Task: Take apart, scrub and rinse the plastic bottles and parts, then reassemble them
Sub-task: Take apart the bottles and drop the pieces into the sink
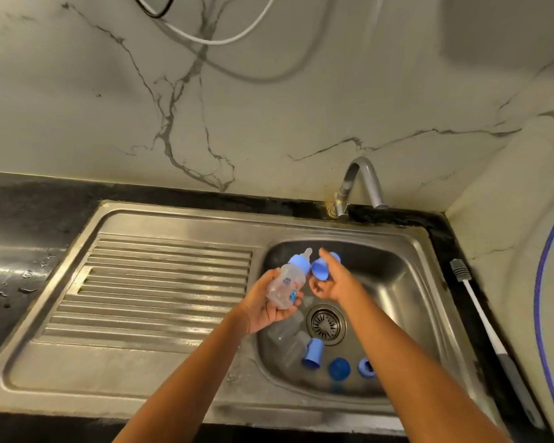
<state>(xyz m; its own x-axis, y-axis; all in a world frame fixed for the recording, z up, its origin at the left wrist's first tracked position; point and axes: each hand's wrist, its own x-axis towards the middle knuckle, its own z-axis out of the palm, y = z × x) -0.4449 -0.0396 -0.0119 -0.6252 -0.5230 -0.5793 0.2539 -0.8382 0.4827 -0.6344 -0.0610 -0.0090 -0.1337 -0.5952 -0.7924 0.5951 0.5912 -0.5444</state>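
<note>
Stainless steel sink fills most of the view, w/ a ribbed drainboard at the left and the basin at the right. The tap stands behind the basin, and no water is seen to run. A long bottle brush lies on the dark counter right of the sink, well apart from both hands.

Above the basin the L hand grips a clear bottle round its lower body, tilted, w/ the blue collar and the teat on it. The R hand holds a blue cap betw. thumb and fingers, just beside the teat. A second clear bottle lies on the basin floor near the drain strainer. Beside it are a second blue cap, a round blue piece and a blue ring.

Risks, as I judge them:
- The plastic is prob. wet, so the clear bottle can slip from the L hand if the collar is twisted hard w/o a firm hold.
- The blue cap can fall among the other blue parts, and then parts of 2 bottles get mixed at reassembly.
- Both hands are full, so smth must be put down before the brush is reached. If it is dropped from height, it may bounce out of the basin.
- The teat, if it falls, lands on the unwashed floor near the drain.
</note>
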